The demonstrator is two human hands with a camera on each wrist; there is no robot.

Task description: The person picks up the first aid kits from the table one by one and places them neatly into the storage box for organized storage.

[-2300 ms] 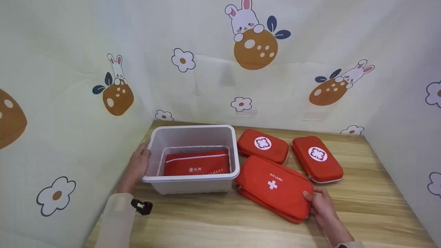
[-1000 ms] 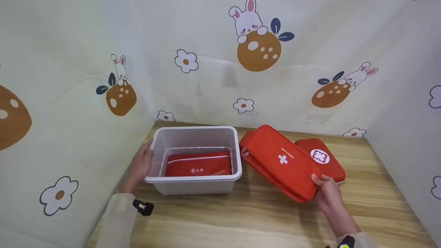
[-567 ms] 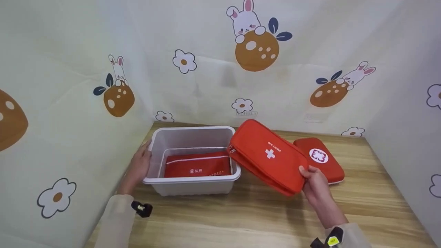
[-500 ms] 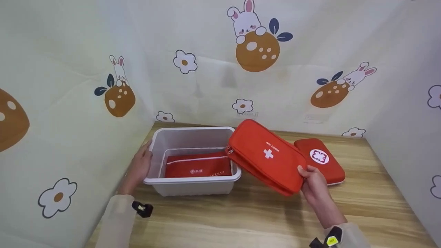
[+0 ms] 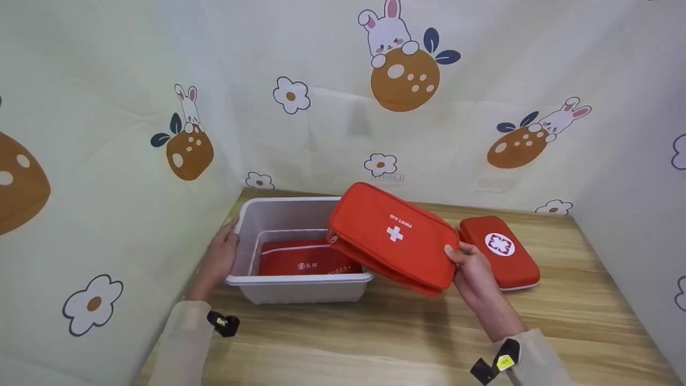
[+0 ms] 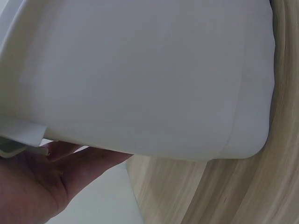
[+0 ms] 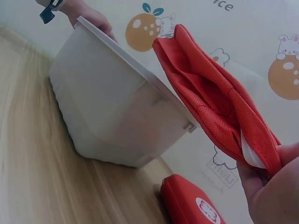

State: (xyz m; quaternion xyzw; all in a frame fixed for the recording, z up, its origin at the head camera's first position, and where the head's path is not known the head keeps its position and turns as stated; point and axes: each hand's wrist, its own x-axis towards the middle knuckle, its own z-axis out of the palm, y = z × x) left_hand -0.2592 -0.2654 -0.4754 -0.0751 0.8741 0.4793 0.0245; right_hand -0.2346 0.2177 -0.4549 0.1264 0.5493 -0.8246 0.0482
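Observation:
My right hand (image 5: 474, 268) pinches the near right corner of a red first-aid pouch (image 5: 364, 222), thumb on top. The pouch is tilted above the table, and its far left end overlaps the right rim of a white plastic bin (image 5: 295, 280). Its sagging, folded side shows in the right wrist view. Inside the bin lies a flat red pouch (image 5: 305, 260) with a white line. My left hand (image 5: 217, 260) touches the bin's left side, fingers extended along the outer wall below the rim; the left wrist view shows these fingers (image 6: 96, 163) against the wall.
A red hard case (image 5: 498, 249) with a white round emblem lies at the right of the wooden table (image 5: 332, 343). Another red case (image 7: 189, 200) shows beside the bin in the right wrist view, hidden behind the pouch from above. Patterned curtain walls (image 5: 321, 134) enclose the table.
My right hand has lifted the first-aid pouch off the table and moved it left, over the bin's right rim. The back case has become covered by it. My left hand stays at the bin.

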